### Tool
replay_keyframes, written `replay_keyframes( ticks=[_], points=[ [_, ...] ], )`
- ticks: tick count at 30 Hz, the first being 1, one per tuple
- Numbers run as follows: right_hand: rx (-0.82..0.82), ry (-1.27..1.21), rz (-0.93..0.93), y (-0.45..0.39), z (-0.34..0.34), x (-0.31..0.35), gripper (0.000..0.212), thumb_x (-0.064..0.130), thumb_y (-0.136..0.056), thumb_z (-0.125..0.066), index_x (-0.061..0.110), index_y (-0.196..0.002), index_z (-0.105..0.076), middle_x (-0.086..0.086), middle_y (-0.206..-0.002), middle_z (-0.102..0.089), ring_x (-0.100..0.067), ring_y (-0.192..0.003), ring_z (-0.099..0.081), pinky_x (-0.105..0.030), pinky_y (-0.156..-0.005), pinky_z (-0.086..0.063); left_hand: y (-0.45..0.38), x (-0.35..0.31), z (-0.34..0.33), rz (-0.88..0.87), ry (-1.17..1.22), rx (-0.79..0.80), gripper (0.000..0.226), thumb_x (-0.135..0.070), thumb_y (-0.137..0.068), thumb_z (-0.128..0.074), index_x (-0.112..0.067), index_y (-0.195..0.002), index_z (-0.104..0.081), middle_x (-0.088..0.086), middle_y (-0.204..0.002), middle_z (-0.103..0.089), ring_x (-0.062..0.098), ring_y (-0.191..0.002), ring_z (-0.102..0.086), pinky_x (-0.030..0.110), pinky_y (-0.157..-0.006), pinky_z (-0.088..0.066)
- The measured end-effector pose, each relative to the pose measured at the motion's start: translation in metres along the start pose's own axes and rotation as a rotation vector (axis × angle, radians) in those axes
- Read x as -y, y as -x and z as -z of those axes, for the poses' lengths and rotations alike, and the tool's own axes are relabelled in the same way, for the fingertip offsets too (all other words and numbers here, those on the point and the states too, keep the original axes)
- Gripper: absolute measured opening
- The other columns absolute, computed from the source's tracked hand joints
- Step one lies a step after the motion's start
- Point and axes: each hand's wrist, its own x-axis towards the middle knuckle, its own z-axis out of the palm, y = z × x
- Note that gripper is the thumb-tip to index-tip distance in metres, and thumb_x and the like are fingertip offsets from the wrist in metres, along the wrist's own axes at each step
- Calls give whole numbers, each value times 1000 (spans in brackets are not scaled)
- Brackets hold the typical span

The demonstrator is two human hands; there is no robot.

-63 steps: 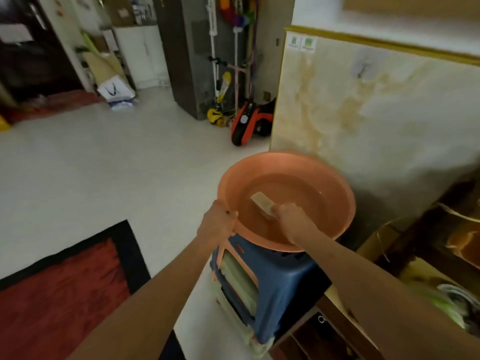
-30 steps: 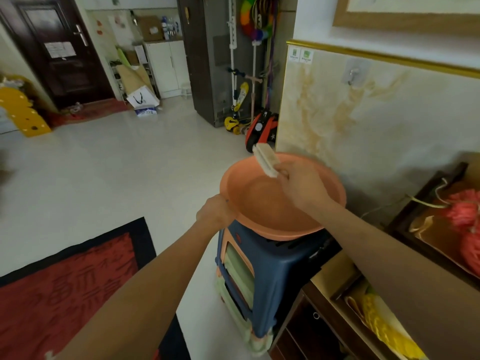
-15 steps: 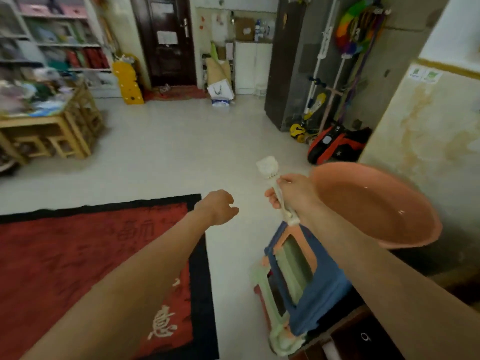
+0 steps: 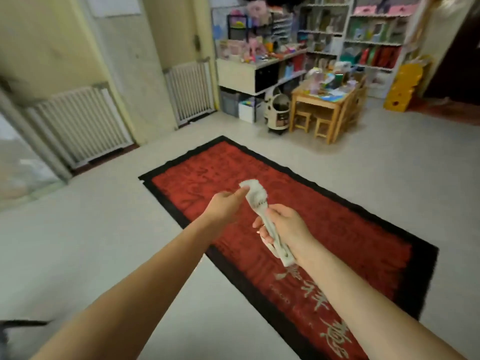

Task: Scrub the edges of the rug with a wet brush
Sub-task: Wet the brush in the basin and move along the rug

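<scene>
A red rug (image 4: 324, 229) with a black border and pale lettering lies on the light floor, running from the middle to the lower right. My right hand (image 4: 284, 224) grips the handle of a white long-handled brush (image 4: 257, 198), its bristle head pointing up and away above the rug. My left hand (image 4: 226, 207) reaches over from the left, and its fingertips touch the bristle head. Both hands hover over the rug's left long edge.
A small wooden table with stools (image 4: 328, 110) stands beyond the rug's far end, before toy-filled shelves (image 4: 368, 35). White radiators (image 4: 80, 120) line the left wall. Bare floor (image 4: 91, 242) lies left of the rug.
I have turned left, away from the orange basin and stool, which are now out of view. The brush came with my right hand, and my left hand has risen to its bristles.
</scene>
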Motion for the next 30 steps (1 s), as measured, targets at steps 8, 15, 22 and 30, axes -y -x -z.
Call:
replay_keyframes(
  ticks=[8, 15, 22, 30],
  points=[
    [460, 206, -81, -135, -241, -14, 21, 17, -100, -48, -1, -109, -50, -14, -72, -59, -18, -45, -47, -24, -40, -33, -101, 56, 233, 149, 258, -362, 60, -53, -83, -69, -1, -112, -62, 13, -107, -69, 21, -89, -69, 26, -66, -57],
    [825, 425, -105, -299, -419, -8, 20, 26, -100, -48, 9, -110, -46, -14, -79, -66, -20, -51, -54, -26, -42, -43, -220, 70, 407, 286, 262, -648, 61, -42, -83, -75, 3, -119, -55, 16, -111, -65, 24, -88, -68, 25, -62, -59],
    [960, 481, -177, -429, -579, 20, 32, 34, -100, -47, 4, -112, -46, -15, -79, -67, -23, -51, -55, -30, -47, -46, -331, 55, 562, 320, 181, -816, 40, -30, -82, -77, 0, -102, -60, 19, -103, -68, 31, -92, -70, 42, -77, -60],
    [816, 440, -181, -599, -730, 30, 28, 31, -102, -43, 5, -106, -49, -13, -75, -66, -23, -53, -55, -31, -50, -47, -521, 45, 719, 311, -33, -688, 51, -38, -82, -76, -5, -115, -53, 14, -110, -63, 29, -94, -67, 45, -83, -59]
  ],
)
